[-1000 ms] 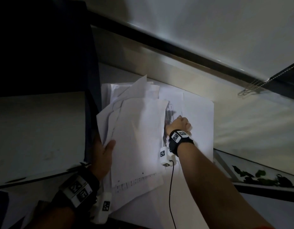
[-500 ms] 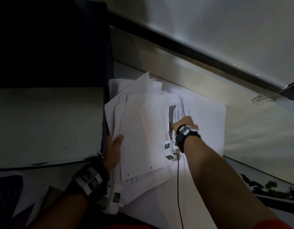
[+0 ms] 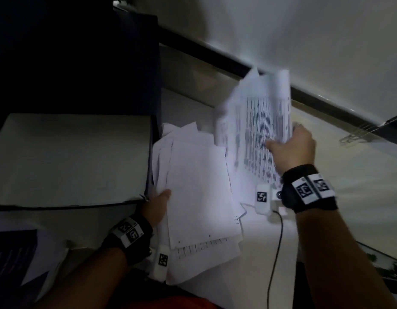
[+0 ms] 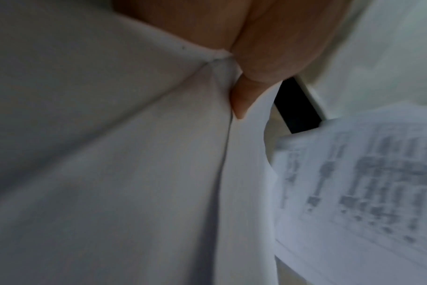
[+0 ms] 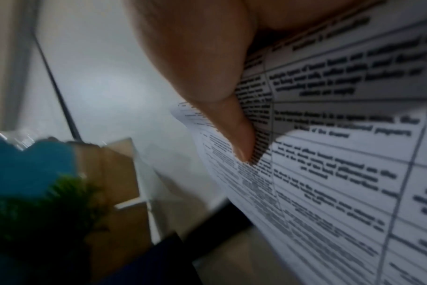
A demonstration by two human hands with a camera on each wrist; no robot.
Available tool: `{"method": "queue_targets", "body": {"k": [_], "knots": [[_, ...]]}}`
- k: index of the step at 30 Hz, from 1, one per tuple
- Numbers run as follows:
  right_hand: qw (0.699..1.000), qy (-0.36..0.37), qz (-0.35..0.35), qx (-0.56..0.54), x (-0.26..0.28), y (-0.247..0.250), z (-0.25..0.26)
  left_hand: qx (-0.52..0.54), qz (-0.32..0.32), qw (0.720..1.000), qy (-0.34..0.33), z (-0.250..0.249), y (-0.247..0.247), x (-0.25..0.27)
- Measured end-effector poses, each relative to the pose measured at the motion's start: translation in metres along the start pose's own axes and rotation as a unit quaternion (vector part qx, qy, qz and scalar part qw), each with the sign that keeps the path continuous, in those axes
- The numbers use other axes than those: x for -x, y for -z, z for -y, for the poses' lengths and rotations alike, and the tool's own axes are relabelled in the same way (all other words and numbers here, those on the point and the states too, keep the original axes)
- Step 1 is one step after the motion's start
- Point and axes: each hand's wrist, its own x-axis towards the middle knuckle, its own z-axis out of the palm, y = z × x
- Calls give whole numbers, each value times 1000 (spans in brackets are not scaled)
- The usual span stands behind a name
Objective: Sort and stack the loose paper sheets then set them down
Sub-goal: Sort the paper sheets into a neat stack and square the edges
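Note:
A fanned bundle of white paper sheets (image 3: 197, 197) is held at its left edge by my left hand (image 3: 158, 205), thumb on top; the left wrist view shows the thumb pressed on the blank sheets (image 4: 134, 173). My right hand (image 3: 291, 148) grips a few printed sheets (image 3: 257, 134) covered in table text, lifted off the surface and curling upward to the right of the bundle. In the right wrist view my thumb lies across the printed sheets (image 5: 341, 154). More white paper (image 3: 255, 253) lies flat under both.
A pale flat box lid (image 3: 70, 159) lies left of the bundle, with a dark block (image 3: 81, 63) behind it. A dark rail (image 3: 237, 63) runs along the wall. A cable (image 3: 275, 253) hangs from my right wrist. A metal clip (image 3: 351, 139) lies at the right.
My right hand, which was down on the printed sheets on the surface, has closed on them and raised them up and to the right. The left hand still holds its bundle.

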Motion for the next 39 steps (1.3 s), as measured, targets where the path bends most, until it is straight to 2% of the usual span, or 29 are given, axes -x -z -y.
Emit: {"method": "queue_targets", "body": {"k": [4,6,8,10,12,16,19,21,24,27,29,31,34,36,39], "knots": [[994,63,3,-92,9,55,40,-42,15,999,-13,-7,-28,0],[985,89,37,-143,18,74,50,-49,37,998,-5,-11,-38,0],[974,82,77,-197,23,83,44,-56,59,997,5,-10,-43,-6],[962,37,111,-247,21,78,24,-61,73,995,7,-9,-43,-10],[955,-43,134,-262,14,57,-10,-55,79,995,10,-6,-39,-16],[947,-203,219,-117,11,-7,-86,-36,64,997,-15,-8,-32,-17],[940,-250,224,-54,14,-42,-118,19,84,996,-6,-8,-28,-15],[950,-235,203,-42,15,-51,-124,40,76,996,4,-7,-28,-16],[962,-174,209,-12,13,-61,-117,58,50,997,15,-12,-33,-16],[959,-134,251,9,13,-83,-107,-4,38,999,-8,-15,-42,-15],[959,-139,245,-8,10,-93,-101,-57,31,998,-13,-16,-42,-16],[963,-170,207,-28,5,-93,-104,-65,22,998,-9,-11,-38,-23],[963,-207,169,13,1,-86,-113,-78,15,997,-7,-8,-31,-31],[964,-195,174,44,5,-89,-113,-72,-6,997,-7,-10,-31,-31],[968,-127,210,45,15,-107,-102,-55,-30,998,5,-17,-37,-28]]}}
